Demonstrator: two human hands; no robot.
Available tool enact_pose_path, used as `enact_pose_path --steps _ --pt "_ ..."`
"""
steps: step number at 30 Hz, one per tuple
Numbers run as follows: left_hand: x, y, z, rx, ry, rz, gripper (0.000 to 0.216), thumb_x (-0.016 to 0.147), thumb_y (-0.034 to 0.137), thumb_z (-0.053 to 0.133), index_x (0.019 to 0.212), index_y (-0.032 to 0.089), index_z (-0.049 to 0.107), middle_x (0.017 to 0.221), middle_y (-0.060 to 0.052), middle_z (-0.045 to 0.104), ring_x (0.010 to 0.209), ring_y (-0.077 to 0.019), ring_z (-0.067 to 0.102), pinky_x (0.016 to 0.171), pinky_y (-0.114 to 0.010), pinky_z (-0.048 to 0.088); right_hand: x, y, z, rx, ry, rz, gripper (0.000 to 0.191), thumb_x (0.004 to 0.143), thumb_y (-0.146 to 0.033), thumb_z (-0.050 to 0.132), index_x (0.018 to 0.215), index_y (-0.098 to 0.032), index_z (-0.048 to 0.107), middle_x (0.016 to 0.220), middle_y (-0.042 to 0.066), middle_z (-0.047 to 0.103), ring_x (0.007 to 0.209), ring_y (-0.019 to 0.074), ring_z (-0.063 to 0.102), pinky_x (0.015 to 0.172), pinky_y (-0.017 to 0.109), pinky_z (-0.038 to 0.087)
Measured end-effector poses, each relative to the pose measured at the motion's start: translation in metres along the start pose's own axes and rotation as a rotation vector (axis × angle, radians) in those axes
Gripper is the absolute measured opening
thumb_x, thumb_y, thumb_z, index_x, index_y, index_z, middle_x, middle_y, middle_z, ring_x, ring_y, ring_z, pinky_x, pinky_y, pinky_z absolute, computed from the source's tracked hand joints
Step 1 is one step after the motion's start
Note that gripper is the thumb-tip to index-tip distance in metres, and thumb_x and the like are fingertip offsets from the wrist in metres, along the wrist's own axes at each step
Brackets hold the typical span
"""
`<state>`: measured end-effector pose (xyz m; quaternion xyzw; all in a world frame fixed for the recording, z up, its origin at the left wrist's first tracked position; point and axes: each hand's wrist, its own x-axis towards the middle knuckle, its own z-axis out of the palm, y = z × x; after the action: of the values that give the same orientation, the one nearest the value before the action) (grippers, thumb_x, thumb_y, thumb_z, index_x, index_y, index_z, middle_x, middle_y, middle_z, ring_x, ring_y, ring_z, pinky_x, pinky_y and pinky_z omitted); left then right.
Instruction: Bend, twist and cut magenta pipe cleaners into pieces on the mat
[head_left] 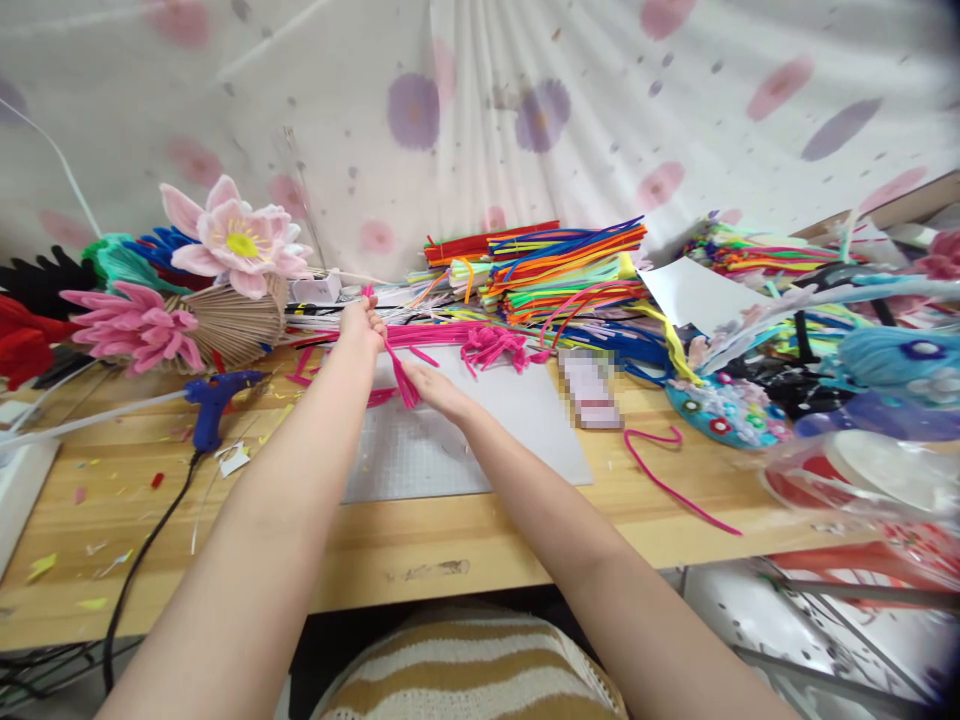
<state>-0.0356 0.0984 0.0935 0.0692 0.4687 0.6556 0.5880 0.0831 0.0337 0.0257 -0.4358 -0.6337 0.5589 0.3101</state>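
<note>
Left hand [364,322] curled in fist round far part of pink pipe cleaners [405,382], above gray mat [536,405]. Right hand [436,390] touches near part; fingertips hidden, can't tell how open. Left fingers blurry.

Striped garment [465,665], bare forearms [285,520]
Broad mustard-brown and cream stripes cross the garment, a forearm on either side of it.

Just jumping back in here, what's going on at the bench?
The left hand grips a magenta bundle of fuzzy stems above the gray mat, while the right hand is at its lower end. A curled magenta bunch lies near the mat's far edge. The blue glue gun lies to the left, untouched.
</note>
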Motion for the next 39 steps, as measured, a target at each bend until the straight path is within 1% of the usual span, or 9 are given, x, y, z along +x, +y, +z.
enact_pose_path --steps 3,6,9,14,18,29,34,37,39 --pt "-0.003 -0.001 0.003 0.004 -0.023 0.045 0.022 0.086 0.021 0.041 0.065 0.016 0.045 0.041 0.011 0.012 0.027 -0.0021 0.010 0.029 -0.014 0.008 0.008 -0.009 -0.002 0.320 -0.136 0.038 0.043 0.086 -0.053 0.035 0.080 -0.016 0.056 0.065 0.003 0.060 0.060 0.0124 0.056 0.058 0.024 0.044" --pt "-0.003 0.000 0.004 -0.005 -0.034 0.057 0.022 0.087 0.021 0.041 0.066 0.016 0.046 0.042 0.011 0.012 0.027 -0.0024 0.010 0.028 -0.014 0.008 0.015 -0.014 0.007 0.419 -0.107 0.068 0.036 0.088 -0.043 0.039 0.067 -0.016 0.050 0.049 -0.004 0.046 0.045 0.0078 0.044 0.054 0.022 0.042" --pt "0.000 0.004 0.003 -0.020 -0.001 0.047 0.022 0.086 0.019 0.040 0.065 0.017 0.044 0.042 0.010 0.011 0.027 -0.0025 0.010 0.028 -0.014 0.007 0.020 -0.012 0.018 0.314 0.007 0.018 0.033 0.088 -0.035 0.039 0.060 -0.017 0.044 0.044 -0.007 0.036 0.040 0.0063 0.035 0.050 0.020 0.038" --pt "0.008 0.010 -0.001 -0.035 0.080 0.000 0.021 0.083 0.014 0.039 0.062 0.017 0.041 0.042 0.010 0.010 0.027 -0.0025 0.009 0.028 -0.014 0.006 0.023 -0.004 0.030 0.021 0.135 -0.090 0.033 0.087 -0.034 0.038 0.058 -0.018 0.045 0.045 -0.006 0.039 0.044 0.0076 0.039 0.050 0.020 0.035" --pt "0.009 0.008 -0.004 -0.034 0.127 -0.016 0.020 0.083 0.016 0.038 0.064 0.017 0.043 0.042 0.010 0.011 0.027 -0.0024 0.009 0.028 -0.013 0.008 0.018 0.003 0.035 -0.063 0.167 -0.093 0.032 0.086 -0.033 0.038 0.059 -0.019 0.048 0.047 -0.005 0.043 0.048 0.0094 0.045 0.053 0.021 0.037" --pt "0.011 0.009 -0.002 -0.041 0.164 0.040 0.024 0.085 0.014 0.035 0.063 0.016 0.044 0.041 0.010 0.014 0.027 -0.0014 0.010 0.029 -0.013 0.007 -0.013 0.015 0.020 -0.101 0.124 -0.050 0.034 0.086 -0.037 0.039 0.060 -0.018 0.051 0.043 -0.005 0.045 0.044 0.0089 0.047 0.054 0.022 0.037" --pt "0.009 0.006 -0.001 -0.022 0.177 0.068 0.025 0.086 0.015 0.036 0.062 0.016 0.044 0.040 0.010 0.012 0.027 -0.0025 0.009 0.029 -0.014 0.006 -0.023 0.023 0.018 -0.021 0.101 -0.056 0.032 0.087 -0.032 0.038 0.060 -0.018 0.049 0.042 -0.005 0.045 0.042 0.0073 0.044 0.053 0.021 0.036" --pt "0.007 0.006 0.002 0.042 0.105 0.084 0.024 0.087 0.017 0.038 0.065 0.016 0.047 0.039 0.010 0.018 0.027 -0.0025 0.014 0.029 -0.013 0.013 -0.022 0.024 0.017 0.068 0.110 -0.040 0.033 0.086 -0.031 0.039 0.058 -0.017 0.048 0.040 -0.006 0.044 0.040 0.0070 0.043 0.050 0.020 0.036" --pt "0.005 0.009 0.003 0.128 0.015 0.080 0.021 0.087 0.022 0.042 0.070 0.016 0.051 0.040 0.008 0.030 0.029 -0.0026 0.027 0.033 -0.012 0.025 -0.021 0.023 0.016 0.147 0.135 -0.027 0.033 0.086 -0.032 0.040 0.057 -0.017 0.048 0.039 -0.006 0.044 0.039 0.0070 0.043 0.048 0.020 0.036"
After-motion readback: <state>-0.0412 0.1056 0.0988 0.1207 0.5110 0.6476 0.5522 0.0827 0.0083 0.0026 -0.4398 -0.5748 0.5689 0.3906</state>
